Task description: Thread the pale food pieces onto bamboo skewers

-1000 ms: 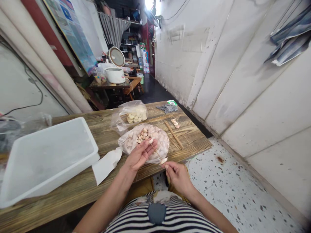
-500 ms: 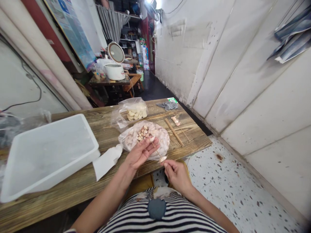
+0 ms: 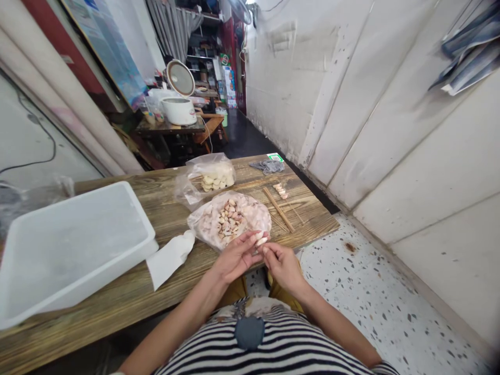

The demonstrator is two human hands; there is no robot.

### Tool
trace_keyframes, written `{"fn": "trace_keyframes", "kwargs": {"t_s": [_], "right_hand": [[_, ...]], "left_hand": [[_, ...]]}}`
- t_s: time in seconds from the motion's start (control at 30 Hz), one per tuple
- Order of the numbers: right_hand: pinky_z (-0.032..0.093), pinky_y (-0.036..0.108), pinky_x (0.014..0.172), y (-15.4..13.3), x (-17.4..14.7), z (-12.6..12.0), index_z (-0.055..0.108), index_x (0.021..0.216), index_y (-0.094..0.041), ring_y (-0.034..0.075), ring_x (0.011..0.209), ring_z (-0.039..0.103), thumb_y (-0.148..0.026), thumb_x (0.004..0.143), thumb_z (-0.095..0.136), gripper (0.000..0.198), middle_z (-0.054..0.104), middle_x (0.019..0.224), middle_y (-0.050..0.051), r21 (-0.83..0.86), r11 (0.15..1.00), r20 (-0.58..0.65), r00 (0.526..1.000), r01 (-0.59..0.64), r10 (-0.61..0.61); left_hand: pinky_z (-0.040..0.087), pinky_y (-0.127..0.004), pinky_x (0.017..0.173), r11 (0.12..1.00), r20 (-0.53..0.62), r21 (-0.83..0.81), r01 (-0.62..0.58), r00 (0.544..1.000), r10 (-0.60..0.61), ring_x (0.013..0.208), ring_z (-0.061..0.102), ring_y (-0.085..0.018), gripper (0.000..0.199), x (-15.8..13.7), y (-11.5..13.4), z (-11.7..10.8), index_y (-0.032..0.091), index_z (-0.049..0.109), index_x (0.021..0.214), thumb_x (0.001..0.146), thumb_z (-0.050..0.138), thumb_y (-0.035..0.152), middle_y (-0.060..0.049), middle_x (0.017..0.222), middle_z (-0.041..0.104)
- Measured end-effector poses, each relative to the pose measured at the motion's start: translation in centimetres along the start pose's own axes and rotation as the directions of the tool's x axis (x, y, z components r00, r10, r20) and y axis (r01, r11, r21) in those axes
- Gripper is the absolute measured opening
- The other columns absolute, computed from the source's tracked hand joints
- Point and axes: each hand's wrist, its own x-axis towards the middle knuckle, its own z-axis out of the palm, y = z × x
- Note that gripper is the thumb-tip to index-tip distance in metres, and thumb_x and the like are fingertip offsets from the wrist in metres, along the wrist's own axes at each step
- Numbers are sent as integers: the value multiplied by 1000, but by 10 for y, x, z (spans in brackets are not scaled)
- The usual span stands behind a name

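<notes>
My left hand (image 3: 241, 255) is palm up above the front edge of a bag, its fingertips closed on a pale garlic clove (image 3: 258, 236). Right beside it is a second clove (image 3: 262, 241), near the fingertips of my right hand (image 3: 284, 265). My right hand is pinched on a thin wooden skewer, which the fingers now mostly hide. Behind my hands lies an open clear plastic bag (image 3: 203, 221) with many loose garlic cloves (image 3: 229, 217) in it.
Right of the bag lie brown sticks (image 3: 278, 209), thin skewers and a skewer of garlic cloves (image 3: 280, 191). Behind are a bag of skewered pale slices (image 3: 214, 181) and a crumpled grey plastic piece (image 3: 267, 166). A white tray (image 3: 78, 245) and white paper (image 3: 171, 259) sit left.
My hands have come closer together, and the two cloves, apart on the skewer before, are now side by side. My left hand has moved right and down, uncovering more loose cloves.
</notes>
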Motion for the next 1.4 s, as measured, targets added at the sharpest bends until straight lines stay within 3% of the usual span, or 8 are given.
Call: {"fn": "trace_keyframes", "kwargs": {"t_s": [0.13,0.2,0.3,0.5,0.8,1.1,1.27,1.4], "right_hand": [[23,20,41,17,2,-9,59,82,-14,8,43,30,-40,86,45,30,35,49,-7,117,990,-26,997,-72,76],[20,19,38,25,2,-13,59,89,-13,7,39,27,-43,85,46,33,33,48,-8,176,976,-44,989,-131,140],[18,18,36,31,0,-15,58,92,-12,6,37,26,-45,85,47,35,33,47,-9,240,954,-44,979,-182,198],[18,18,35,30,-3,-9,58,91,-11,5,36,27,-42,85,48,33,34,47,-9,272,943,-36,977,-192,209],[21,19,36,32,-5,-8,58,88,-12,6,36,29,-41,86,46,32,35,47,-9,195,969,-25,987,-152,160],[23,19,39,45,-6,-3,61,89,-14,7,38,30,-38,87,46,28,36,47,-8,173,975,2,990,-142,144],[22,19,39,44,-6,-3,61,88,-13,7,39,30,-38,86,46,29,36,49,-7,177,973,0,989,-146,148],[24,19,40,33,-5,0,61,85,-13,7,40,31,-37,86,45,28,37,48,-7,159,978,19,990,-138,136]], "left_hand": [[48,-37,86,972,-161,133,-192,964,212,99,60,-22,26,5,22,-10,14,62,99,74,65,22,-12,101,67],[48,-30,83,866,-301,367,-339,837,456,96,61,-20,28,10,42,-23,15,63,96,69,68,22,-9,97,68],[46,-28,78,612,-311,754,-238,691,652,85,62,-20,25,21,67,-43,18,67,91,67,66,24,-6,92,69],[37,-35,87,23,2,1000,-20,794,608,93,57,-29,17,50,68,-57,20,71,76,67,59,13,-11,87,69],[33,-37,87,-153,50,988,35,854,517,100,49,-30,8,83,60,-61,15,65,67,67,57,12,-14,88,59],[35,-39,85,-135,34,990,30,891,454,90,55,-27,12,78,56,-59,15,60,65,71,51,9,-12,81,60],[40,-36,81,52,-15,999,-12,878,479,83,59,-25,9,71,66,-58,16,56,58,64,59,10,-8,70,61],[48,-32,74,321,-90,942,-96,850,518,75,63,-18,9,58,62,-52,16,57,75,76,55,25,-6,75,65]]}}
